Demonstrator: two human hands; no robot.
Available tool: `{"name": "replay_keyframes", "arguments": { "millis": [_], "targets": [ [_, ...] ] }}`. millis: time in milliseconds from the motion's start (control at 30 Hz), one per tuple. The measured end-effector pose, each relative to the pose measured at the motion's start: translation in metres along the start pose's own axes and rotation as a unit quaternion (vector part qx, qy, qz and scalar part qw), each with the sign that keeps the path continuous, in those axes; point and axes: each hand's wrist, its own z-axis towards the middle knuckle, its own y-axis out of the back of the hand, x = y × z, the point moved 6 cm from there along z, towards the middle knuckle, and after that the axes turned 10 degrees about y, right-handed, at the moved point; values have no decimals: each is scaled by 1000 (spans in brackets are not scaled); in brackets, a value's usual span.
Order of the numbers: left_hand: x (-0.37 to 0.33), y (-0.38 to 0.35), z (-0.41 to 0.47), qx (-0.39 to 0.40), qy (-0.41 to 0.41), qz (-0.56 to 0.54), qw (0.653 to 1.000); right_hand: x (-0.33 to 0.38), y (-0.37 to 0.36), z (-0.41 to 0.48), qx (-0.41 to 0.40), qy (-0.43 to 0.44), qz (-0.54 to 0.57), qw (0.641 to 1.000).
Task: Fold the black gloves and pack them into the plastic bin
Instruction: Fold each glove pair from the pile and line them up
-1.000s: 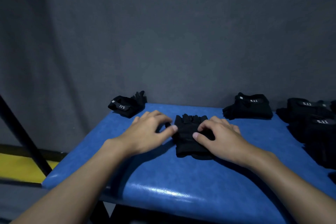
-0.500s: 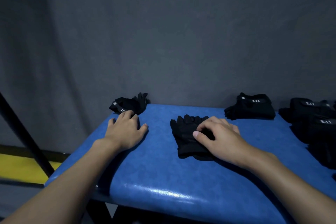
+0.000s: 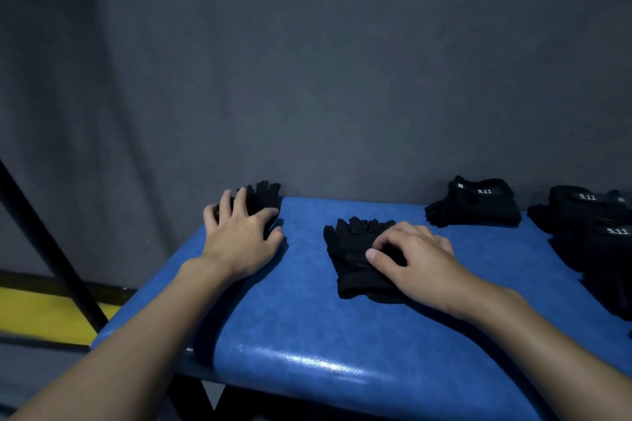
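left hand [image 3: 239, 243] lies out at the far left corner of the blue tabletop [image 3: 307, 325], fingers spread and fairly straight over a black glove [image 3: 265, 196] whose fingertips poke out past it; that grip is loose, laid on top and not closed round anything; right hand [image 3: 417, 260] sits on the middle glove [image 3: 352, 260], which lies flat near the tabletop's centre, fingers pointing to the wall; knuckles bent, fingertips down on the fabric, thumb stretched along it; whether that grip actually pinches cloth, i cannot tell; at the back right a folded pair [image 3: 475, 205] shows a 5.11 label; more black gloves are piled [image 3: 595, 239] at the right edge; a black pole [image 3: 51, 249] slants at the left.
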Motion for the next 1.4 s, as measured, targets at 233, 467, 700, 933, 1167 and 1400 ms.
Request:
{"name": "replay_keyframes", "arguments": {
  "millis": [233, 467, 700, 933, 1167, 1400],
  "targets": [
    [4, -8, -2, 46, 15, 26, 999, -1, -2, 1, 1, 1, -3, 1000],
    [-10, 13, -12, 2, -71, -117, 991, -1, -1, 2, 1, 1, -8, 1000],
    [11, 3, -6, -12, 58, -125, 990, -1, -1, 0, 4, 2, -8, 1000],
    [20, -16, -3, 72, 73, -106, 989, 1, -1, 1, 7, -1, -10, 1000],
    [8, -6, -6, 48, 20, -163, 985, 2, 1, 0, 3, 2, -3, 1000],
    [-24, 44, -21, -72, -88, -195, 974, 14, 14, 5, -60, 31, 25, 997]
  ]
}}
